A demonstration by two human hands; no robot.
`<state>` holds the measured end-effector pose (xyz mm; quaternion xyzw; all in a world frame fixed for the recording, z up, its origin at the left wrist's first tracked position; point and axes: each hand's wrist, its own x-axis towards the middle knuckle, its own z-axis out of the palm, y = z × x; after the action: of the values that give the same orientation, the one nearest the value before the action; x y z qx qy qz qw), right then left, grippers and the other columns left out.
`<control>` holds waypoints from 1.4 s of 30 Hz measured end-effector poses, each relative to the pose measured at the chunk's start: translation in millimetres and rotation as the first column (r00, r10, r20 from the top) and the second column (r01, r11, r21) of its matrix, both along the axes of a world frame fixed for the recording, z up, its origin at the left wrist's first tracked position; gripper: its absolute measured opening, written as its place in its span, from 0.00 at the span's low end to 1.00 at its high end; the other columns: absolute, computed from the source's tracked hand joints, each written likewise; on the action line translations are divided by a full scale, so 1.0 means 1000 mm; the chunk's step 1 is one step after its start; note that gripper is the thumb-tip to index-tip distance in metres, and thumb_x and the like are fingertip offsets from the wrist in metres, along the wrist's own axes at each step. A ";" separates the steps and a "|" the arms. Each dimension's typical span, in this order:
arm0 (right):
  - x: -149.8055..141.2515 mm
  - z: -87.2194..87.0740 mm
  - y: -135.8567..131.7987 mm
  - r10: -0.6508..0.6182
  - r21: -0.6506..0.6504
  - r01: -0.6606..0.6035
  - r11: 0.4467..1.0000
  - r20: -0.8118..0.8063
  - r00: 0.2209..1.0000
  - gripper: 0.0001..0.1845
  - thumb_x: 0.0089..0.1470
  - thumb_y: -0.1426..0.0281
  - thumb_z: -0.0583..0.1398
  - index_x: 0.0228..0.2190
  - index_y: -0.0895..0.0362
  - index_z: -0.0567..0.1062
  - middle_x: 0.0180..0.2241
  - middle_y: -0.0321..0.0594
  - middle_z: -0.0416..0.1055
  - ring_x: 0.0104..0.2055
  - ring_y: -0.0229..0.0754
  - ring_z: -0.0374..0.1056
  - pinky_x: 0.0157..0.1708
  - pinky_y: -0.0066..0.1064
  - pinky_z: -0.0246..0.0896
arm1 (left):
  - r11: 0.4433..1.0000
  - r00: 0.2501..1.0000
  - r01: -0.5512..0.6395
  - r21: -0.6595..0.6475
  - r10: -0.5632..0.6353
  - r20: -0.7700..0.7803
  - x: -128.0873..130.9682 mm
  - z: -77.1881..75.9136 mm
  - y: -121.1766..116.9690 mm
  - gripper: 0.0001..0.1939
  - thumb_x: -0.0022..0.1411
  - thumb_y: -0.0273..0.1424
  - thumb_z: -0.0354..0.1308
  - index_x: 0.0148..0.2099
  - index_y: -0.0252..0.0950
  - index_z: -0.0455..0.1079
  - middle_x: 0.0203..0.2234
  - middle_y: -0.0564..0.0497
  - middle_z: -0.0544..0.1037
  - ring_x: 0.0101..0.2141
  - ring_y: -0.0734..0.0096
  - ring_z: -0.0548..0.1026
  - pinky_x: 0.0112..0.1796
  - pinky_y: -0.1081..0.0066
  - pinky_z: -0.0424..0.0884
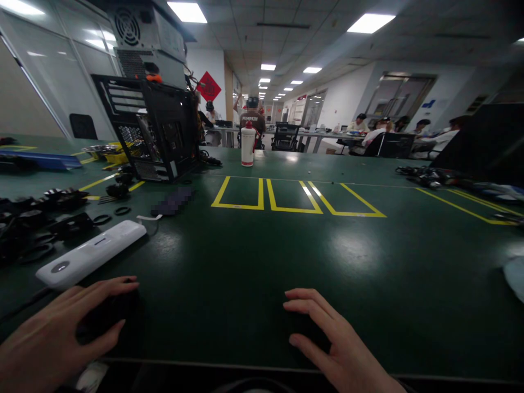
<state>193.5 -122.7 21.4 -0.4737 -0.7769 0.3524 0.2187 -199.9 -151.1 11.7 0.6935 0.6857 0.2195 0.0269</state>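
Note:
My left hand (57,333) lies at the near left edge of the dark green table (254,262), its fingers curled over a small black object (108,314) that I cannot make out. My right hand (331,338) rests flat on the table at the near edge, fingers stretched out and slightly apart, holding nothing. A white oblong device (92,259) with a cable lies just beyond my left hand.
An open black computer case (158,128) stands at the back left under a grey unit. Black fans and rings (45,218) litter the left side. A white bottle (248,144) stands mid-back. Yellow tape boxes (295,196) mark the centre. Cables (429,177) lie right. People sit at far tables.

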 end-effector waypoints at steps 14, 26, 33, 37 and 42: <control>-0.031 -0.005 0.156 -0.094 -0.234 -0.014 0.972 -0.445 0.891 0.18 0.48 0.69 0.57 0.43 0.58 0.66 0.46 0.44 0.65 0.44 0.40 0.65 0.47 0.36 0.61 | 0.892 0.892 0.451 -0.035 -0.451 -0.022 0.185 0.026 0.178 0.20 0.48 0.35 0.56 0.45 0.38 0.65 0.39 0.50 0.72 0.38 0.62 0.69 0.38 0.66 0.65; -0.013 -0.021 0.220 -0.223 -0.398 -0.034 0.917 -0.580 0.784 0.18 0.41 0.73 0.62 0.38 0.59 0.70 0.38 0.41 0.69 0.38 0.37 0.67 0.46 0.36 0.62 | 0.828 0.800 0.560 -0.010 -0.538 0.265 0.202 0.013 0.233 0.38 0.44 0.40 0.63 0.56 0.38 0.54 0.46 0.47 0.69 0.44 0.61 0.69 0.43 0.65 0.63; -0.011 -0.024 0.210 -0.078 -0.152 -0.043 0.987 -0.708 0.702 0.19 0.38 0.77 0.63 0.36 0.58 0.67 0.41 0.39 0.68 0.45 0.37 0.64 0.49 0.34 0.57 | 0.812 0.816 0.557 0.173 -0.574 0.068 0.210 0.011 0.226 0.33 0.47 0.35 0.62 0.55 0.37 0.56 0.49 0.48 0.67 0.45 0.60 0.65 0.44 0.63 0.59; -0.011 -0.029 0.193 0.003 -0.054 -0.057 0.997 -0.706 0.708 0.19 0.39 0.76 0.62 0.37 0.57 0.67 0.41 0.37 0.67 0.46 0.37 0.63 0.51 0.33 0.55 | 0.771 0.797 0.579 0.263 -0.604 0.014 0.207 0.004 0.207 0.31 0.50 0.35 0.60 0.55 0.39 0.54 0.49 0.49 0.66 0.45 0.62 0.64 0.44 0.64 0.59; -0.015 -0.031 0.183 0.028 -0.023 -0.061 0.998 -0.696 0.717 0.18 0.37 0.77 0.63 0.34 0.55 0.68 0.38 0.35 0.67 0.45 0.37 0.63 0.51 0.36 0.55 | 0.726 0.764 0.618 0.303 -0.645 -0.013 0.199 -0.004 0.198 0.33 0.49 0.36 0.61 0.56 0.40 0.53 0.50 0.50 0.65 0.46 0.61 0.63 0.45 0.63 0.59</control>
<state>178.7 60.1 -9.6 -0.2926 -0.6415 0.5265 0.4750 -1.3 46.8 8.0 0.8704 0.3669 0.3268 0.0300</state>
